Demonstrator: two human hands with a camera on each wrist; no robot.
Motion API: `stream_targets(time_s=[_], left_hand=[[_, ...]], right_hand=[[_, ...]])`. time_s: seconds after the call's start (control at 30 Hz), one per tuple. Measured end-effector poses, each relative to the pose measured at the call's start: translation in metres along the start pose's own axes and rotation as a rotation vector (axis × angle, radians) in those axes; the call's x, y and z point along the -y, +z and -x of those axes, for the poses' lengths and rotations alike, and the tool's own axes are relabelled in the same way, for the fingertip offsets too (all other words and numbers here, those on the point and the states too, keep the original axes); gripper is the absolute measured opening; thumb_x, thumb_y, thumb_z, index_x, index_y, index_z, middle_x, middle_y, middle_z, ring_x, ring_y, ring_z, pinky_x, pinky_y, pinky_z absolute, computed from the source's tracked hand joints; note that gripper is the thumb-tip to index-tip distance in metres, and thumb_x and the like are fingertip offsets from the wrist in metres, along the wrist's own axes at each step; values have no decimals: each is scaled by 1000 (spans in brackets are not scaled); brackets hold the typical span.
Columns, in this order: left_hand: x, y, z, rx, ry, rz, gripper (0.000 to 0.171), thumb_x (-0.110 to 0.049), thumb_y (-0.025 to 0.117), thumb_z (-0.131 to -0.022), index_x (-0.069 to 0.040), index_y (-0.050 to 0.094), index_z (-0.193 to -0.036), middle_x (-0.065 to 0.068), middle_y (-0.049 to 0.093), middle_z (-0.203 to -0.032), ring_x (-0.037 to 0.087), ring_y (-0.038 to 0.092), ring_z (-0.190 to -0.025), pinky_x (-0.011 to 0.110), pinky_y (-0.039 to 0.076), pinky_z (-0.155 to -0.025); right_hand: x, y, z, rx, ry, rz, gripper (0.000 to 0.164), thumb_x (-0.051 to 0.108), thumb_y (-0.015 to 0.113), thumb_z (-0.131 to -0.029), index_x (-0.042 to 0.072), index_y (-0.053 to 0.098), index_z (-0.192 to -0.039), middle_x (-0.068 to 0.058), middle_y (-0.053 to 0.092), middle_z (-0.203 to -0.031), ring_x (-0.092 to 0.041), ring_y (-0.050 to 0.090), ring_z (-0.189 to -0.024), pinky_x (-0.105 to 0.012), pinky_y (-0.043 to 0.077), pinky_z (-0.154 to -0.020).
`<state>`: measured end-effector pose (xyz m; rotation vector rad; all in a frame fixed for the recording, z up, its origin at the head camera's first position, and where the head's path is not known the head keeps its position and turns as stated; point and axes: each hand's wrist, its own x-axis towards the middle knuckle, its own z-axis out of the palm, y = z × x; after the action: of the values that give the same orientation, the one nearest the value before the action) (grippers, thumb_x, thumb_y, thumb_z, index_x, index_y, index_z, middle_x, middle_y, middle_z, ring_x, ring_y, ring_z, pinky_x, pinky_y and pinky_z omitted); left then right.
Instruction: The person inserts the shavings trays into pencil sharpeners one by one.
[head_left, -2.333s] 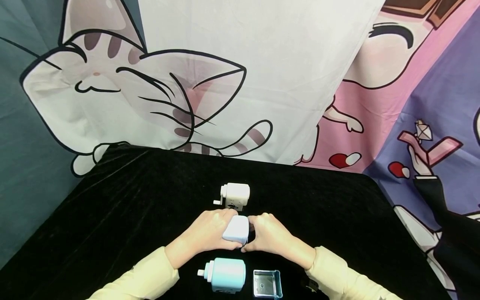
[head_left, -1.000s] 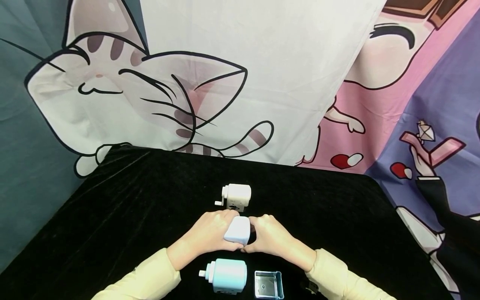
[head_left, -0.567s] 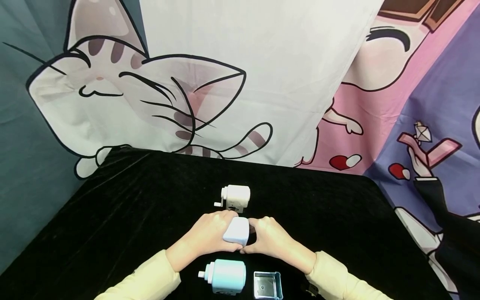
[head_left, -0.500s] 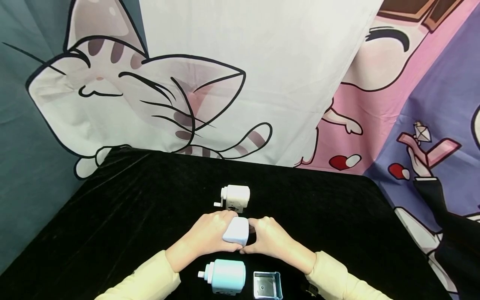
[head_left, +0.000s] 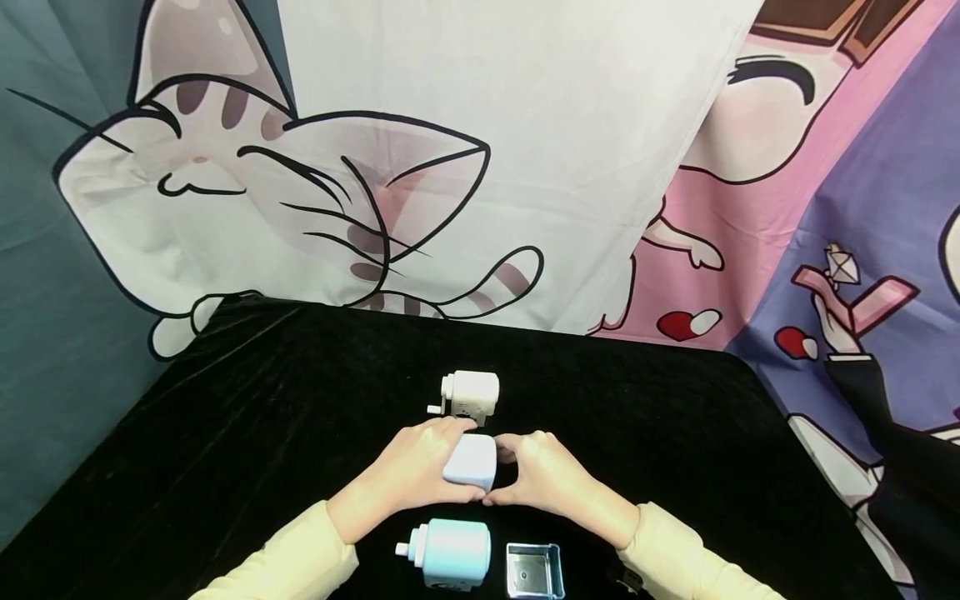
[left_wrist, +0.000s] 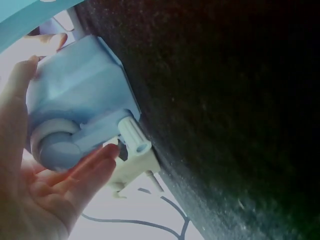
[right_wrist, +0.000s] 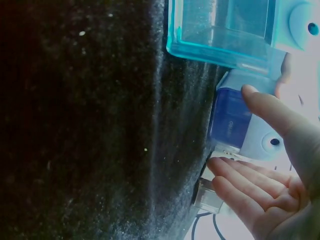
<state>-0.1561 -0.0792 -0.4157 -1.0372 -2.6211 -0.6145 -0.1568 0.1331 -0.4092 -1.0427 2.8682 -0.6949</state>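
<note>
right of two hands [head_left: 549, 471] eased outward, three sharpeners [head_left: 471, 461], one open box [head_left: 536, 572]

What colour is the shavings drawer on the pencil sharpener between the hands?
The shavings drawer is deep blue, clearest in the right wrist view.

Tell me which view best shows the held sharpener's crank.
Left wrist view: the crank and its handle show close up. In the head view, the left hand hides them; the right wrist view shows the sharpener from its other end.
</note>
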Motion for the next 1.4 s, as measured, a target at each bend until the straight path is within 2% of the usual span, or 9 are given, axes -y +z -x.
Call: stream_targets(time_s=[0.27,0.63,0.83,1.07,1.4], left_hand=[[-1,-6,0,-47,-7,-4,76,-61,69,-65,-9,52,-117,4,63,-100,12,55,-86,29,50,-65],[-3,-12,6,-25,-33,4,74,-61,68,-66,-11,52,-118,2,61,-104,9,53,-85,26,49,-63],[-4,-16,9,-60,-27,6,74,-61,69,-65,-12,52,-118,2,62,-103,9,53,-85,26,49,-63],[-7,-23,10,-107,-15,-3,76,-61,70,-64,-11,53,-117,3,63,-103,10,54,-86,27,50,-62],[-14,-26,15,-98,-16,25,72,-63,67,-67,-14,53,-118,-2,62,-105,7,52,-90,25,50,-67]], right_hand=[[0,-4,3,-6,3,5,52,41,80,-61,12,63,-100,0,69,-91,-4,61,-84,-25,51,-74],[0,-11,8,-37,1,44,53,41,80,-61,10,63,-102,-3,69,-95,-8,60,-88,-29,51,-76],[1,-13,12,-27,-6,59,55,41,79,-63,10,63,-105,-4,69,-97,-8,60,-88,-30,51,-76],[4,-19,16,-62,-12,84,56,40,80,-62,10,62,-106,-4,69,-95,-9,61,-87,-31,52,-75],[6,-26,23,-97,-27,90,55,40,80,-62,12,63,-106,1,68,-100,-7,59,-89,-28,51,-75]])
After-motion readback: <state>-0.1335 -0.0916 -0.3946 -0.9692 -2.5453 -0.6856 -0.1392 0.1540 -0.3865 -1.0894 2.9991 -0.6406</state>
